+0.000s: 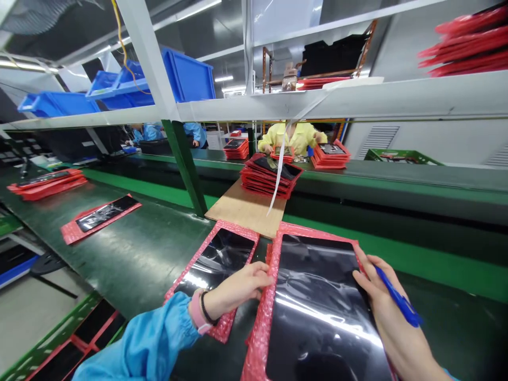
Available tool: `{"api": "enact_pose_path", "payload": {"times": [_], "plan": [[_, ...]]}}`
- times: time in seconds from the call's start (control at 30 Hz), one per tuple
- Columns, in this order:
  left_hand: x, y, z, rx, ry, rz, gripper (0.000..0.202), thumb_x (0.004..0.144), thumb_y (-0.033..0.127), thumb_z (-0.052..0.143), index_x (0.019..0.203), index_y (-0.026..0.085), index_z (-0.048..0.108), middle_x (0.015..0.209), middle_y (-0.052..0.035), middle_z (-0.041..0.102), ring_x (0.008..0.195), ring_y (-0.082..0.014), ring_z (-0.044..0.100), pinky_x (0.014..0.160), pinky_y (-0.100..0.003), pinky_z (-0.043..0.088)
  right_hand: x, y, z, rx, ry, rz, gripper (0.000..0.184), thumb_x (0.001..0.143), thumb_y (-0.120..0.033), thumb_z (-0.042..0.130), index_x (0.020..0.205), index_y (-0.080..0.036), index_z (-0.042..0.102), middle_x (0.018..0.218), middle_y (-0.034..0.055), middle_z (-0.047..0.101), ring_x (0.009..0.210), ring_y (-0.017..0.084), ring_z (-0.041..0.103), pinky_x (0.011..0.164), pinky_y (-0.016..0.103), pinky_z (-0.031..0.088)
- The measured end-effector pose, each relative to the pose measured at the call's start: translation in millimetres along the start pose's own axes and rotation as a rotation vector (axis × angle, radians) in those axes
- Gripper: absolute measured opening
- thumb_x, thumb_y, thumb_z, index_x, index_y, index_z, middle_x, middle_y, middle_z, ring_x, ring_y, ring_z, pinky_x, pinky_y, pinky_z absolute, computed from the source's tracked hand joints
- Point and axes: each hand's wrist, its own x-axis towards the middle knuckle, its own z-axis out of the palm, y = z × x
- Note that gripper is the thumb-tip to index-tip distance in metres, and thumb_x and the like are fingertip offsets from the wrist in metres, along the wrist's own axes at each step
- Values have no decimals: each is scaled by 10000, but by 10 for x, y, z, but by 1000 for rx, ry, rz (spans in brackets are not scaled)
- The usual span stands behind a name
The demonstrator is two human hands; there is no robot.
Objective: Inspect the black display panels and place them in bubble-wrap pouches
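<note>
A large glossy black panel (pixel 317 301) lies on red bubble wrap (pixel 260 328) right in front of me on the green belt. My left hand (pixel 238 288) grips the panel's left edge, fingers curled over the wrap. My right hand (pixel 381 296) rests on the right edge, holding a blue pen (pixel 397 299) between its fingers. A second black panel on red wrap (pixel 220 259) lies just left, partly under my left wrist.
A brown board (pixel 246 209) and a stack of red-wrapped panels (pixel 270 177) lie ahead. More wrapped panels (pixel 99 214) sit left on the belt (pixel 130 254). A person in yellow (pixel 293 137) works across the line. Blue bins (pixel 186 74) stand on the overhead shelf.
</note>
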Motion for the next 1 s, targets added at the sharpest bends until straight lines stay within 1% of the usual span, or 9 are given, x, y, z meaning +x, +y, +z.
{"api": "enact_pose_path", "payload": {"times": [0.17,0.3,0.37,0.43,0.53,0.6,0.7,0.87,1.0], "plan": [[63,113,42,106,-33,-49,302,648,311,754,803,167,539,668,61,498,583,-68,457,538,-213,332,-6,198,-14,-227,-146,-323,365,773,-414,656,1061,-293,468,1404,98,515,1360,286,386,1132,479,229],[161,164,111,149,-107,84,274,657,321,756,748,152,560,635,58,484,572,-75,413,573,-240,319,-28,246,-4,-548,-239,-451,400,805,-405,611,1163,-272,492,1495,116,403,1434,293,217,1143,534,144],[166,178,158,163,-89,199,216,669,287,741,719,153,579,638,53,493,610,-90,429,628,-249,336,13,237,-90,-536,-175,-499,408,816,-405,603,1186,-270,495,1504,94,398,1448,266,175,1154,503,141],[123,183,181,137,-26,290,145,683,245,709,761,166,615,688,40,552,694,-120,492,714,-257,372,125,242,-275,-452,-39,-516,413,805,-424,613,1171,-267,504,1478,79,438,1425,246,257,1156,441,187],[1,170,92,21,51,315,280,667,220,694,944,190,661,847,6,666,858,-180,590,840,-285,412,401,328,-685,-398,152,-390,503,752,-500,634,1172,-256,503,1442,112,472,1367,277,376,1134,445,246],[-69,156,-84,-43,115,291,386,649,219,712,1030,193,663,915,-14,706,897,-211,633,857,-301,440,588,435,-961,-389,184,-268,561,697,-563,646,1130,-229,521,1396,174,507,1336,341,411,1100,502,292],[-101,147,-503,-130,196,238,498,632,195,724,1125,174,657,975,-52,738,935,-262,674,878,-335,474,770,612,-1244,-374,125,-119,595,590,-614,698,1021,-217,593,1234,184,638,1218,386,533,1034,508,389],[-8,102,-1356,-175,283,306,664,612,204,715,1263,153,593,1187,-94,693,1128,-323,616,933,-357,484,856,823,-1391,-320,40,-5,529,589,-608,724,954,-232,650,1082,116,729,1057,337,650,901,436,518],[109,-85,-1869,-125,401,229,651,602,223,739,1233,138,608,1179,-102,698,1143,-339,606,933,-366,490,904,895,-1435,-272,18,16,497,600,-571,741,948,-228,650,1031,102,747,978,307,688,832,397,554]]}}
